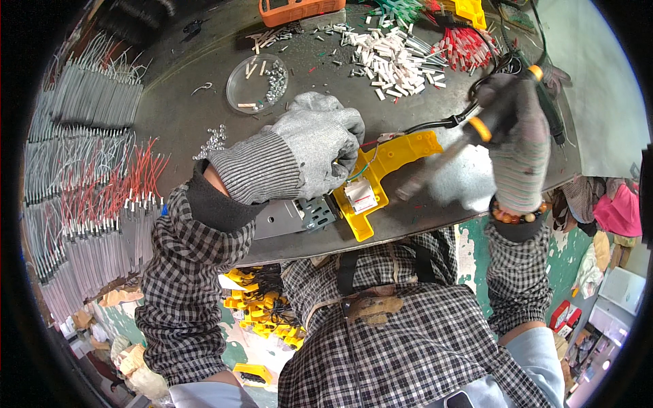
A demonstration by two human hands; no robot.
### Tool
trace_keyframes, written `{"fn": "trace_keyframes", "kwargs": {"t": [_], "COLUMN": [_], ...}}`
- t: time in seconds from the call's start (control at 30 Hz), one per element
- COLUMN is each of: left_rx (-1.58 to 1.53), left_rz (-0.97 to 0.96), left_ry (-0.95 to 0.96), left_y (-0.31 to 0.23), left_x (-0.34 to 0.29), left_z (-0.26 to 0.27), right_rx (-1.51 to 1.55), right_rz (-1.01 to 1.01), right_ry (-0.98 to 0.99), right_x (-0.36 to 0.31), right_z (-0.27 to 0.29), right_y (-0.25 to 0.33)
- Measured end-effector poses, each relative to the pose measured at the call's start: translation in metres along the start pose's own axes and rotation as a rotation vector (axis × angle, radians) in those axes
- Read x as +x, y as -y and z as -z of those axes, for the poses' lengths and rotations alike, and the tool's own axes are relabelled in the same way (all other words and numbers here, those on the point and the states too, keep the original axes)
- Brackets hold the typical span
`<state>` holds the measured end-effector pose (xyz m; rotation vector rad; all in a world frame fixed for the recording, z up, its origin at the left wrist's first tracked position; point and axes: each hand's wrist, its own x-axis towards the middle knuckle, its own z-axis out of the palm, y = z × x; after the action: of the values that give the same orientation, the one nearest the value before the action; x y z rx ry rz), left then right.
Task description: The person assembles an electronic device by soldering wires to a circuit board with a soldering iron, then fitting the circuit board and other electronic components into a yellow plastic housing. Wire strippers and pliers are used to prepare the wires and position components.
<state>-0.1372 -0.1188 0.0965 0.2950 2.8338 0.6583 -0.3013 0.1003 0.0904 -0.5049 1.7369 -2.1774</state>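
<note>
My left hand (316, 143), in a grey knit glove, is closed at the upper left side of a yellow plastic housing (401, 155); whatever its fingertips pinch is hidden. Thin wires and a white block (361, 196) sit in the housing. Beside it, under my left wrist, lies a metal plate with holes (317, 213). To the right, my right hand (518, 153), gloved and blurred by motion, grips a dark rod-shaped tool with orange bands (449, 160). Its lower end points toward the housing, apart from it.
A clear round dish (233, 88) holds small metal parts; more metal pieces (213, 141) lie loose nearby. White sleeves (394, 61) and red-tipped leads (466, 47) are heaped at the back. Bundled grey wires (95, 95) line the left. A dark pen-shaped tool (551, 112) and black cables lie right.
</note>
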Motion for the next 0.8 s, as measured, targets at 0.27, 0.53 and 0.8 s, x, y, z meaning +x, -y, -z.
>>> {"fn": "trace_keyframes", "kwargs": {"t": [0.27,0.53,0.8], "left_rx": [0.022,-0.024,-0.046], "left_rz": [-0.008,0.0,0.008], "left_ry": [0.055,-0.002,0.003], "left_y": [-0.003,-0.002,-0.001], "left_x": [-0.001,-0.003,-0.001], "left_z": [0.004,0.003,0.002], "right_rx": [-0.188,-0.126,-0.157], "right_rz": [0.03,-0.021,-0.017], "right_ry": [-0.057,-0.019,0.002], "right_x": [0.008,0.004,0.005], "right_z": [0.038,0.022,0.02], "right_y": [0.018,0.013,0.009]}}
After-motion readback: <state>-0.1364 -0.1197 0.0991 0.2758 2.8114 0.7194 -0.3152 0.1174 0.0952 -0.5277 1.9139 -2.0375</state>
